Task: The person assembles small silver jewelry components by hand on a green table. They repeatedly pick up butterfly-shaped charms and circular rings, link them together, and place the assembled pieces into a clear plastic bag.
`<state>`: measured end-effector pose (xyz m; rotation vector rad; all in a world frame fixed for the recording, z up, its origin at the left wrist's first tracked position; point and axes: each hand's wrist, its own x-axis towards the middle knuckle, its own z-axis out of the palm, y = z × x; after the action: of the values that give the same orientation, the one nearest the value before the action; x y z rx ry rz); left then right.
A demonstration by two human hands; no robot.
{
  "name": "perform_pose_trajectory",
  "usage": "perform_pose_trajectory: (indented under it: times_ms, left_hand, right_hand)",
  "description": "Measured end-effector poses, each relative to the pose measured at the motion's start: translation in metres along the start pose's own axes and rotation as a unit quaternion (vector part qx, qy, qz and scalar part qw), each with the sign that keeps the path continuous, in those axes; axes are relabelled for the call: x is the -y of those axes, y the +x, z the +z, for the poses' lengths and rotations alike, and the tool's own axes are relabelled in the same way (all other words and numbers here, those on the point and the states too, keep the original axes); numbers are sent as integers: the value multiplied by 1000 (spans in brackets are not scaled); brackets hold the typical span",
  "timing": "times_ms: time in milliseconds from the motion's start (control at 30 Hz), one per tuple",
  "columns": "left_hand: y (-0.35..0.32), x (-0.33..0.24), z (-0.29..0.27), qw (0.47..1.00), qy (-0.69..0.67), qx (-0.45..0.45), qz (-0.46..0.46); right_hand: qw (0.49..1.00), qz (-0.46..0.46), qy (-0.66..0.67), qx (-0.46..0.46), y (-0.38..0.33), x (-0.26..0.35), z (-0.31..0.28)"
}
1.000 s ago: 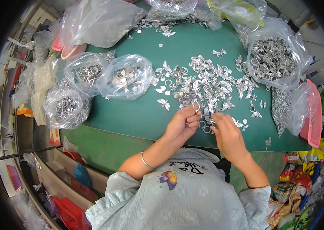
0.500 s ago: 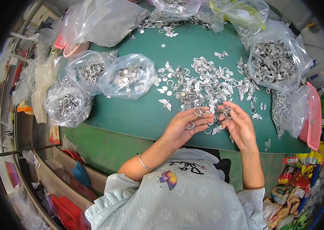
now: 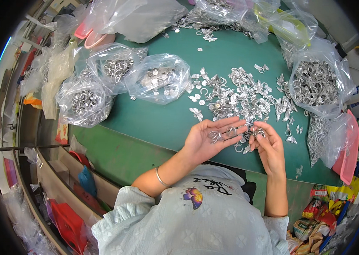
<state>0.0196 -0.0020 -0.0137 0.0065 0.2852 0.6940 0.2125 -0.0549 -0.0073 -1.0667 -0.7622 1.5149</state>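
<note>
Shiny metal rings (image 3: pixel 220 135) on open left hand (image 3: pixel 208 140)

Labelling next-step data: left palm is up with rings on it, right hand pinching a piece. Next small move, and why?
Probably bring the right hand over to the left hand and join its piece to a ring: the palm lies open with rings, and the fingertips nearly meet.

Your right hand (image 3: pixel 268 146) hides what its fingertips pinch. The silver pieces (image 3: pixel 220 136) on your left hand (image 3: pixel 207 140) are too small to identify.
</note>
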Motion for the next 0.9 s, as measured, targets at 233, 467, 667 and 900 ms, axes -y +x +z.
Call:
perform_pose_trajectory:
  times_ms: [233,467,667,900]
  left_hand:
    - [-6,-3,-1,991,-129,-15,-16]
    - [-48,-44,-7,992,49,-66,-94]
    - [-88,-174,39,914,177,-187,314]
    - [-60,-224,40,771,335,-267,472]
  right_hand:
    - [999,-13,-53,-1,0,1,10]
    - [999,-18,-41,-13,0,1,6]
    - [1000,-22,-17,-14,3,1,0]
    - [998,-23,60,-24,7,10,6]
